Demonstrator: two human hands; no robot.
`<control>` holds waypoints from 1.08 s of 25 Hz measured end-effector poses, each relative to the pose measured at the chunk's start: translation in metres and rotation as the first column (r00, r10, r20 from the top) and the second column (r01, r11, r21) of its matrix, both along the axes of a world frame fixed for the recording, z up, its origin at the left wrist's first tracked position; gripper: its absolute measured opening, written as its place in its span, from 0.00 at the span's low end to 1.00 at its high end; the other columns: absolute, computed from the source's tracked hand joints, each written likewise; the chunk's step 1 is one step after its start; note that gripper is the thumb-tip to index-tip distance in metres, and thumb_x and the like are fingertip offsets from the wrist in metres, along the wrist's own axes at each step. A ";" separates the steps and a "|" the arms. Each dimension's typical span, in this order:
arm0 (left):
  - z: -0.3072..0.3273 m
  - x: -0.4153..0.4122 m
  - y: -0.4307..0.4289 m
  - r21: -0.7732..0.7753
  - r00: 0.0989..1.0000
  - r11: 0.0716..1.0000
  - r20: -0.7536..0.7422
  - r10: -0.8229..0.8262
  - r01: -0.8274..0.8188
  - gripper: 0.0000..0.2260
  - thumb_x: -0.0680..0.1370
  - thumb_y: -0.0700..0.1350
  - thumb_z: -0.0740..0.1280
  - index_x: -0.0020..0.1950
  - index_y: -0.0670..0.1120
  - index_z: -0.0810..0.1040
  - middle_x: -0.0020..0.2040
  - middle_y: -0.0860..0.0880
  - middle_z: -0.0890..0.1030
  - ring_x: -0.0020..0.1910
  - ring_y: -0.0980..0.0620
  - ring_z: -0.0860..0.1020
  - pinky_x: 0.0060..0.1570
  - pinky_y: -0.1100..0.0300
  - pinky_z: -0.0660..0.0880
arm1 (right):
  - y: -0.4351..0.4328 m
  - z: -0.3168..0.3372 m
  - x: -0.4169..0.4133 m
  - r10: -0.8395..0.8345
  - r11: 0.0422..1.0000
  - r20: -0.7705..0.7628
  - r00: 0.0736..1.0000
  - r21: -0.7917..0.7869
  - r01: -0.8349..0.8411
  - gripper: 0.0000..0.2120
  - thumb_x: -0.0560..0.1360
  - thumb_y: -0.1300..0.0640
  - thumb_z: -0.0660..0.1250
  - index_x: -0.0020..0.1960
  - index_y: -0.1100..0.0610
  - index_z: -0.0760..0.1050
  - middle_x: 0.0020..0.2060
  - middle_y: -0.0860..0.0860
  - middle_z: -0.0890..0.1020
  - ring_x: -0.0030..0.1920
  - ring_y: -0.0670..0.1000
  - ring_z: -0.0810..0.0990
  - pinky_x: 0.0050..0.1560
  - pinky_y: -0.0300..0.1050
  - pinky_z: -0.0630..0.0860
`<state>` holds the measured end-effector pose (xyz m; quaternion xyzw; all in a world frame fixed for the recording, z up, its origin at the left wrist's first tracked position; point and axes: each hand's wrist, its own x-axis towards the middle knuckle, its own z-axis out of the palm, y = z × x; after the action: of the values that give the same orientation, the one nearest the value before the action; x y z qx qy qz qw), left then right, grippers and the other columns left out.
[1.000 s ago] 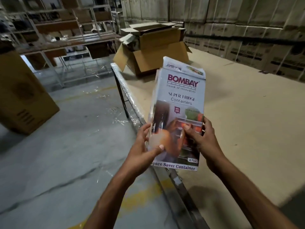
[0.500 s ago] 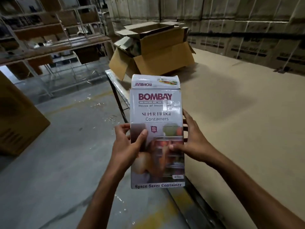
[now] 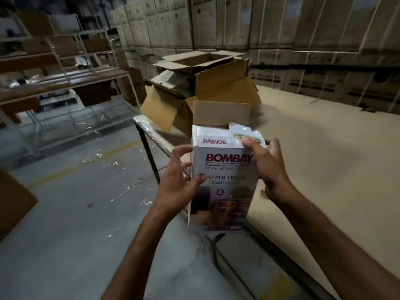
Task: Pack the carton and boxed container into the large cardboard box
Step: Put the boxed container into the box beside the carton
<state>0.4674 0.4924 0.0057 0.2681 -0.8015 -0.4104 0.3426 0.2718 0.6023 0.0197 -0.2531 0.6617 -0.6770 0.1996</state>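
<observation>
One printed carton, white with "BOMBAY" in maroon and "SUPER FRIDGE Containers" beneath, is held upright over the near edge of the table, its lower half carrying a blurred product photograph. Its top is open: a plain brown flap stands up at the back, and a printed white flap, creased and partly torn-looking, lies folded toward the front right. The left hand grips the carton's left side, thumb pressed on the front face and fingers curled round the edge behind. The right hand rests at the upper right corner, fingers spread, the forefinger laid on the printed flap and the palm against the carton's right side; whether the thumb grips the carton cannot be told. Both forearms reach in from the bottom of the view. Beyond the carton, farther along the table, stands the large cardboard box, flaps open outward, well apart from the carton. Stacked strapped boxes line the wall behind. Compared with half a second before, the carton's top was closed and is now open, the right hand has moved from the carton's middle up to its top corner, and the large box appears nearer.
</observation>
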 end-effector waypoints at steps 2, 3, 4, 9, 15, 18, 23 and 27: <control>0.012 0.001 -0.033 -0.071 0.999 0.997 -0.021 -0.044 0.042 0.42 0.75 0.42 0.77 0.76 0.68 0.55 0.72 0.61 0.68 0.71 0.48 0.73 0.58 0.41 0.81 | -0.029 0.011 0.010 -0.042 0.998 -0.010 0.999 -0.039 0.042 0.21 0.76 0.41 0.72 0.62 0.49 0.67 0.55 0.52 0.84 0.51 0.50 0.84 0.45 0.51 0.80; 0.019 0.000 -0.050 -0.096 0.998 0.994 -0.019 -0.055 0.053 0.48 0.74 0.44 0.78 0.79 0.67 0.48 0.73 0.59 0.67 0.70 0.49 0.74 0.59 0.40 0.80 | -0.043 0.017 0.013 -0.052 0.997 -0.026 0.998 -0.063 0.051 0.21 0.77 0.43 0.72 0.63 0.48 0.66 0.56 0.52 0.83 0.50 0.49 0.85 0.43 0.48 0.80; 0.024 -0.005 -0.068 -0.111 0.998 0.992 -0.015 -0.057 0.055 0.52 0.73 0.47 0.79 0.80 0.66 0.42 0.72 0.58 0.67 0.68 0.52 0.75 0.59 0.40 0.80 | -0.055 0.023 0.014 -0.057 0.995 -0.043 0.997 -0.085 0.054 0.22 0.78 0.43 0.72 0.65 0.48 0.66 0.57 0.51 0.83 0.49 0.48 0.86 0.40 0.44 0.80; 0.059 -0.040 -0.151 -0.045 0.998 0.999 -0.054 -0.032 0.030 0.56 0.61 0.81 0.66 0.82 0.65 0.43 0.76 0.50 0.66 0.60 0.57 0.77 0.59 0.40 0.79 | -0.117 0.058 -0.004 -0.081 0.980 -0.159 0.984 -0.195 0.050 0.26 0.78 0.48 0.73 0.71 0.46 0.67 0.62 0.48 0.80 0.50 0.46 0.87 0.43 0.41 0.83; 0.115 -0.113 -0.245 -0.203 0.993 0.977 -0.086 -0.084 0.065 0.59 0.59 0.81 0.68 0.77 0.70 0.34 0.83 0.49 0.56 0.79 0.46 0.62 0.71 0.35 0.68 | -0.192 0.109 -0.067 -0.170 0.960 -0.402 0.900 -0.274 0.059 0.32 0.72 0.42 0.72 0.73 0.36 0.63 0.64 0.41 0.74 0.61 0.50 0.81 0.55 0.58 0.84; 0.158 -0.144 -0.290 -0.303 0.975 0.943 -0.128 -0.183 0.137 0.56 0.63 0.75 0.73 0.79 0.68 0.40 0.82 0.48 0.57 0.77 0.46 0.65 0.69 0.38 0.72 | -0.228 0.149 -0.100 -0.194 0.942 -0.465 0.864 -0.334 0.032 0.31 0.72 0.44 0.72 0.72 0.39 0.66 0.67 0.45 0.74 0.61 0.51 0.82 0.53 0.57 0.85; 0.226 -0.199 -0.364 -0.450 0.912 0.867 -0.228 -0.342 0.213 0.41 0.69 0.72 0.73 0.76 0.60 0.61 0.75 0.50 0.65 0.67 0.39 0.76 0.54 0.41 0.82 | -0.287 0.223 -0.140 -0.326 0.894 -0.575 0.750 -0.445 0.048 0.28 0.75 0.47 0.71 0.73 0.47 0.67 0.67 0.50 0.75 0.58 0.48 0.83 0.49 0.49 0.85; 0.274 -0.239 -0.435 -0.548 0.869 0.806 -0.260 -0.421 0.226 0.42 0.69 0.71 0.73 0.77 0.59 0.61 0.75 0.49 0.65 0.68 0.41 0.76 0.55 0.42 0.82 | -0.351 0.273 -0.171 -0.430 0.858 -0.650 0.626 -0.510 0.060 0.29 0.76 0.48 0.69 0.74 0.54 0.65 0.68 0.56 0.74 0.57 0.53 0.83 0.47 0.48 0.85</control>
<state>0.2282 0.0577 0.2801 -0.0552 -0.8349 -0.2844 0.4680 0.1004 0.2517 0.2932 -0.4501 0.5414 -0.6651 -0.2487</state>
